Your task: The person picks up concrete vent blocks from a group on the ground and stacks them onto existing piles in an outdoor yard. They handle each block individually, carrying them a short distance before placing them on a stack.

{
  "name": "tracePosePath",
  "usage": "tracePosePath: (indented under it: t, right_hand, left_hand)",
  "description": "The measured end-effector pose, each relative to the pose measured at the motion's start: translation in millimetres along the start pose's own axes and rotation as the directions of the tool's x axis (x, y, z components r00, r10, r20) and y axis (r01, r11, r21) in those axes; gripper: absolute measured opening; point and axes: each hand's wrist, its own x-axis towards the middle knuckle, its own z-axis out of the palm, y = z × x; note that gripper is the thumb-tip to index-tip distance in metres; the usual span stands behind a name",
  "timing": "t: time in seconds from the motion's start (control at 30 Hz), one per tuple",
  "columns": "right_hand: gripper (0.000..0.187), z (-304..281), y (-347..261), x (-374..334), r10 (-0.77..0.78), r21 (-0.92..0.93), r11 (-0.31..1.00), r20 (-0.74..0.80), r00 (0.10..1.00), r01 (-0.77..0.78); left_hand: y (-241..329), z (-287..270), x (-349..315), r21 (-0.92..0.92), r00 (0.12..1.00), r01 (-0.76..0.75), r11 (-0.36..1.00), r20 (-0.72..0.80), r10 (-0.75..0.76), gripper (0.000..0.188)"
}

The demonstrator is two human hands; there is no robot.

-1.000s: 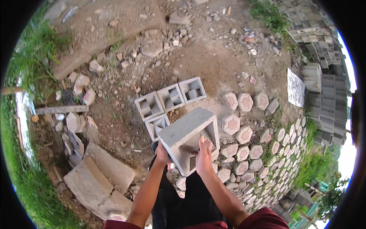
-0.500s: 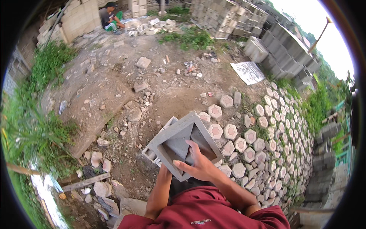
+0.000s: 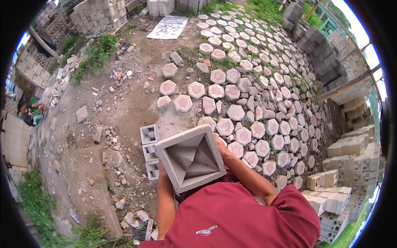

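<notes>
Fingers of both hands were mostly hidden: the hollow concrete block (image 3: 191, 159) covered them, so whether they were spread or pressed together under it could not be told. Only the edge of the right hand (image 3: 220, 145) showed at the block's right side, pressed against its wall, and the left hand (image 3: 162, 168) was little more than a wrist disappearing behind the block's lower left corner. The block was held up close to the chest, above the red shirt (image 3: 235, 217), tilted so that its open face with sloping inner walls looked up at the camera.

Just behind the block's left edge, on the dirt ground (image 3: 124, 111), stood a short row of grey ventilation blocks (image 3: 149, 151), partly cut off by the held block. To the right and beyond lay a wide field of hexagonal paving stones (image 3: 248, 99), and stacks of pale blocks (image 3: 347, 165) stood at the far right, bent by the lens. At the far left rim another person (image 3: 31, 111) crouched, too small and dark to make out further. A flat printed sheet (image 3: 167, 27) lay near the top.
</notes>
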Motion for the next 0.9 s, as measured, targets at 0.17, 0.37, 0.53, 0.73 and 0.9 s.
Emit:
tracePosePath:
  t: [0.17,0.37,0.53,0.73,0.9]
  right_hand:
    - [0.05,-24.2,-15.8,5.1,-0.119,0.339,0.934,-0.004,0.993,0.114]
    - [0.06,-67.2,-98.5,56.8,-0.186,0.433,0.875,-0.111,0.976,0.216]
    - [0.058,-104.4,-205.5,108.6,-0.235,0.477,0.842,-0.097,0.967,0.253]
    - [0.06,-154.8,-379.6,94.7,-0.321,0.471,0.805,-0.165,0.933,0.361]
    - [0.061,-203.3,-474.3,104.2,-0.367,0.458,0.785,-0.199,0.909,0.417]
  left_hand:
    - [7.2,43.4,49.6,0.156,0.996,0.084,0.984,0.006,-0.086,0.063]
    - [39.9,151.5,145.3,0.272,0.964,0.207,0.94,0.109,-0.244,0.065]
    - [59.4,236.8,259.0,0.355,0.965,0.182,0.917,0.116,-0.236,0.053]
    - [89.9,378.7,336.8,0.307,0.889,0.148,0.94,0.375,-0.262,0.051]
    - [103.7,461.6,386.8,0.142,0.721,0.093,0.986,0.673,-0.165,0.049]
